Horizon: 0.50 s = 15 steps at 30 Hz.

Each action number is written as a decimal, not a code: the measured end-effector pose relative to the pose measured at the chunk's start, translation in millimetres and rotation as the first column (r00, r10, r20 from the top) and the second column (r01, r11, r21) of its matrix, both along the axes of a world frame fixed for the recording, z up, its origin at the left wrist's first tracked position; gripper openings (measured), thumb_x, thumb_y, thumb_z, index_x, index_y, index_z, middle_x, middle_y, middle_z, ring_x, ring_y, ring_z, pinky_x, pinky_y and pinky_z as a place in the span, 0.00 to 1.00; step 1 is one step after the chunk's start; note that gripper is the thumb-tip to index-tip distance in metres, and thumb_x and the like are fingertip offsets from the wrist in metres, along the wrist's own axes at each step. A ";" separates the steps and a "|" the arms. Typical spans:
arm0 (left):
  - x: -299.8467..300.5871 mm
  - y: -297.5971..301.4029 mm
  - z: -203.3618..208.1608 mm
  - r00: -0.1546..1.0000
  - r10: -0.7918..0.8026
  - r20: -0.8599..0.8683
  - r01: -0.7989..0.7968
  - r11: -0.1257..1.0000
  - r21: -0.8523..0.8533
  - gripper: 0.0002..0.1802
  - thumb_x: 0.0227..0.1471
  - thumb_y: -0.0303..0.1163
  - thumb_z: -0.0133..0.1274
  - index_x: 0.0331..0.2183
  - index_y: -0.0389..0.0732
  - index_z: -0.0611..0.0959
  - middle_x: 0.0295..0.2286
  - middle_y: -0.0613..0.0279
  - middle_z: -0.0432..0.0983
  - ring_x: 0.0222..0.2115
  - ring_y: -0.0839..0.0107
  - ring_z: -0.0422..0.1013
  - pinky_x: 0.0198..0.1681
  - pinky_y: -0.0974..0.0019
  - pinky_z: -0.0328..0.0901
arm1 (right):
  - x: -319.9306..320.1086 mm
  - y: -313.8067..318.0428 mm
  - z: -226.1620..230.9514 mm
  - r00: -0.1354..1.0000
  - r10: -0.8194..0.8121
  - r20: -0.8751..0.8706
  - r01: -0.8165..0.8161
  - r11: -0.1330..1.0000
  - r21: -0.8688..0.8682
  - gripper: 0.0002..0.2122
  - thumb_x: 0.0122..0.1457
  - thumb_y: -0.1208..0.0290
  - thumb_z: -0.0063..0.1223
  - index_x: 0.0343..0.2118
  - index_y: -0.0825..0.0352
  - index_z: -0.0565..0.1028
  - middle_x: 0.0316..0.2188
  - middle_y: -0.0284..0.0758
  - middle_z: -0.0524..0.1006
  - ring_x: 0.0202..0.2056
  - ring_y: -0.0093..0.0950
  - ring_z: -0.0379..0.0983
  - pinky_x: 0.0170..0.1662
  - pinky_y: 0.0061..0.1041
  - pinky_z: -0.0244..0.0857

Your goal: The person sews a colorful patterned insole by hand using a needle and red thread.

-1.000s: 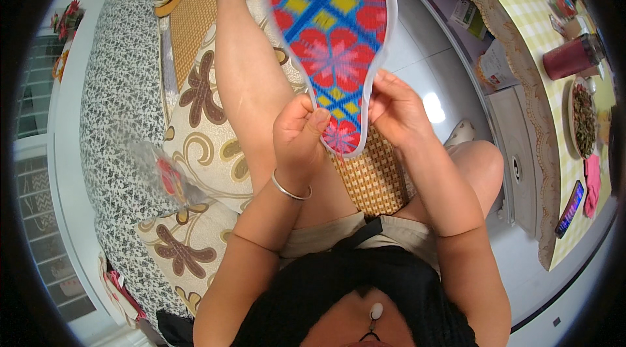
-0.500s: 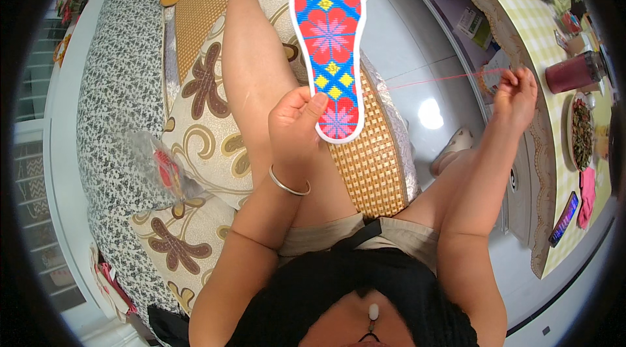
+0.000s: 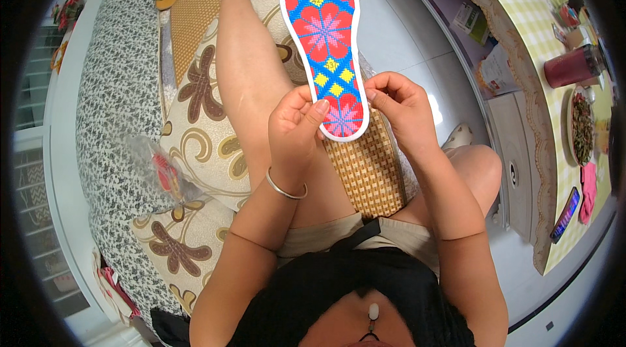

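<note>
An embroidered insole [image 3: 324, 31] with a white rim stands over my lap, its red and pink flowers and yellow diamonds set on blue. My left hand [image 3: 293, 127] grips its left edge near the heel, thumb on the stitched face and fingers behind. Against the opposite edge, at about the same height, is my right hand [image 3: 405, 109], its thumb and forefinger pinched together. What lies between those fingertips is too small to make out. No thread shows clearly now.
Below is a woven mat seat [image 3: 372, 181]. A clear plastic bag [image 3: 166, 168] with something red lies on the patterned cushion to the left. On the right, a checked tablecloth [image 3: 535, 34] carries a dark red cup [image 3: 574, 67], a plate of food [image 3: 580, 129] and a phone [image 3: 565, 215].
My right hand has come from far right, where it held a red thread drawn taut from the insole, back to the insole's right edge. The insole has shifted slightly; my left hand keeps its grip.
</note>
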<state>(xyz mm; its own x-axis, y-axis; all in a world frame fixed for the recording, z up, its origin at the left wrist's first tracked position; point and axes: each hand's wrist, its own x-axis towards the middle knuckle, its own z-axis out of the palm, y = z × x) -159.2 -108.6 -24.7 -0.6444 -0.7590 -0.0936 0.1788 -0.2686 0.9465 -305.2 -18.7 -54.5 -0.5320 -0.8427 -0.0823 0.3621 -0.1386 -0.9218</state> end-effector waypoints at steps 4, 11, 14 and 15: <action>-1.0 4.6 4.5 1.000 0.023 0.005 -0.023 1.000 -0.007 0.09 0.55 0.25 0.49 0.38 0.32 0.74 0.30 0.64 0.77 0.23 0.86 0.67 0.23 0.83 0.59 | 3.2 -0.3 5.0 1.000 -0.012 -0.018 0.011 1.000 -0.012 0.03 0.54 0.79 0.53 0.31 0.72 0.76 0.28 0.28 0.74 0.30 0.15 0.68 0.36 0.15 0.63; 0.9 5.3 2.9 1.000 0.023 0.014 -0.022 0.999 -0.043 0.09 0.54 0.25 0.50 0.38 0.32 0.75 0.29 0.64 0.76 0.23 0.87 0.66 0.23 0.84 0.58 | 6.6 -4.8 1.8 0.999 -0.005 -0.048 0.003 1.000 -0.029 0.04 0.52 0.81 0.53 0.31 0.71 0.76 0.30 0.30 0.72 0.31 0.17 0.66 0.37 0.17 0.62; 1.4 3.0 2.6 1.000 -0.001 0.007 0.001 0.999 -0.042 0.09 0.55 0.24 0.48 0.39 0.32 0.74 0.30 0.63 0.77 0.25 0.86 0.67 0.24 0.83 0.59 | 6.1 -5.3 2.0 0.997 -0.004 -0.081 0.001 0.999 -0.038 0.04 0.52 0.81 0.53 0.31 0.71 0.76 0.29 0.29 0.72 0.31 0.17 0.66 0.37 0.17 0.62; -2.1 5.2 5.4 1.000 0.031 0.001 -0.031 0.999 0.017 0.09 0.56 0.25 0.47 0.39 0.32 0.74 0.29 0.64 0.76 0.24 0.85 0.66 0.25 0.81 0.59 | 5.3 -5.3 2.3 0.995 -0.004 -0.099 0.001 0.999 -0.037 0.04 0.52 0.81 0.53 0.31 0.71 0.76 0.28 0.29 0.72 0.31 0.17 0.66 0.37 0.18 0.62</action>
<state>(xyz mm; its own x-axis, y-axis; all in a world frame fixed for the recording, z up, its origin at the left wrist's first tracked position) -161.3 -103.3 -19.4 -0.6204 -0.7769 -0.1075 0.1862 -0.2790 0.9421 -299.9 -24.0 -52.2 -0.5382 -0.8428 0.0019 0.2690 -0.1740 -0.9473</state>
